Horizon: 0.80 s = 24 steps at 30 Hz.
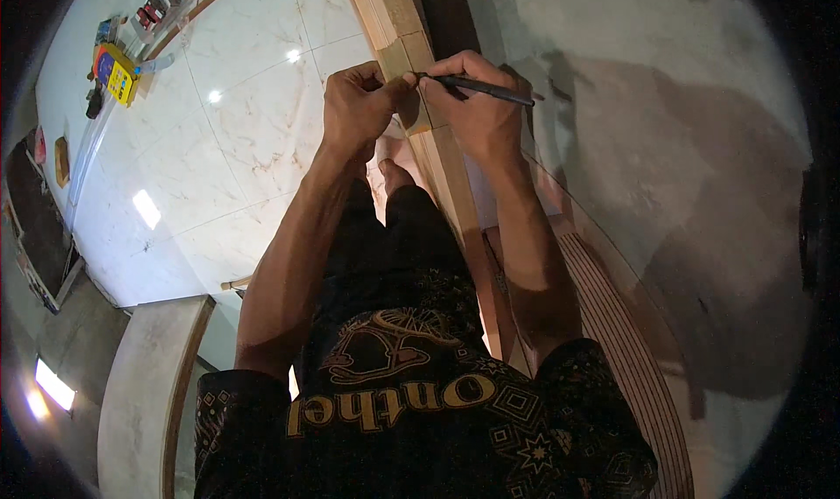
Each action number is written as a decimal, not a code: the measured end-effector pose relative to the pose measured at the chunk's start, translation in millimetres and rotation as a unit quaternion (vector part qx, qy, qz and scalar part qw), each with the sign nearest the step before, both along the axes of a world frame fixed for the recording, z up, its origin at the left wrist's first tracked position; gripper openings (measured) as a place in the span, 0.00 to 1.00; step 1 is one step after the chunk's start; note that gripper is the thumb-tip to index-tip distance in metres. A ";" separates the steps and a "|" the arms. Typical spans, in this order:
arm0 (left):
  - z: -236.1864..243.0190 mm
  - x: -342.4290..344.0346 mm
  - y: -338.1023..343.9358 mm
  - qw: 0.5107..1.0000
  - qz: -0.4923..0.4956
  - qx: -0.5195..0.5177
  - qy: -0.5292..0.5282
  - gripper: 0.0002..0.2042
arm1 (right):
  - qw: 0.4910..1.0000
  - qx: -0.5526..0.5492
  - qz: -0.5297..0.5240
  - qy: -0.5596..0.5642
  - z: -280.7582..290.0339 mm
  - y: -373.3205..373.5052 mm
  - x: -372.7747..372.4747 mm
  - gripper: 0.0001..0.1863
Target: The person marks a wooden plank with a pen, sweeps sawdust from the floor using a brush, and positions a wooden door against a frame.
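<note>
A long pale wooden beam [398, 27] runs from the top of the view down toward my body. Thin dark lines cross its face. My right hand [477, 105] holds a slim black pen or pencil [490, 89] in a pinch, and its tip end is over the beam. From the left, my left hand [363, 105] has its fingers curled at the beam's edge, the thumb reaching to the tip of the pen. Whatever lies between the left fingers is hidden.
Glossy white marbled floor tiles [236, 123] spread to the left, with a yellow and purple box [116, 75] and small items at the far left. A grey wall [612, 27] with shadows stands right. Ribbed panelling [612, 324] is beside my right arm, a curved board [157, 394] lower left.
</note>
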<state>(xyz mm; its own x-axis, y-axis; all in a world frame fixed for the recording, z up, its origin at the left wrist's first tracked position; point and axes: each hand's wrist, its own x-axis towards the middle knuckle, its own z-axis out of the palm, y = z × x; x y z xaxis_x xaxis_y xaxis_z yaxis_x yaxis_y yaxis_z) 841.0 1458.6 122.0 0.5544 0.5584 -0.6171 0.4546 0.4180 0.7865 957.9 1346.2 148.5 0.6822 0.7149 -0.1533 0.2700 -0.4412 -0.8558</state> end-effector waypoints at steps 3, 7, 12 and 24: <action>10.8 3.7 0.6 1.000 -0.006 -0.010 0.011 0.11 | 1.000 -0.020 -0.009 0.010 -0.4 -5.7 -2.1 0.08; 15.5 5.2 1.8 0.999 -0.013 0.010 0.040 0.11 | 0.998 -0.053 -0.018 0.027 8.6 -10.7 -7.4 0.07; 8.0 2.8 1.3 1.000 0.007 -0.014 0.019 0.11 | 1.000 -0.019 -0.008 0.001 2.4 -24.5 -14.8 0.07; 17.7 8.4 0.8 0.999 -0.002 0.013 0.053 0.11 | 0.998 -0.020 0.044 -0.050 3.9 -45.7 -19.2 0.07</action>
<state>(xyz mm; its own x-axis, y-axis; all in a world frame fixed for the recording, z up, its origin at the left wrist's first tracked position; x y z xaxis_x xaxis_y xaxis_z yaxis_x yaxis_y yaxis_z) 849.4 1459.4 139.8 0.4888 0.5731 -0.6578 0.5372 0.3964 0.7445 938.8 1300.6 152.4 0.6305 0.7673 -0.1174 0.3930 -0.4460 -0.8042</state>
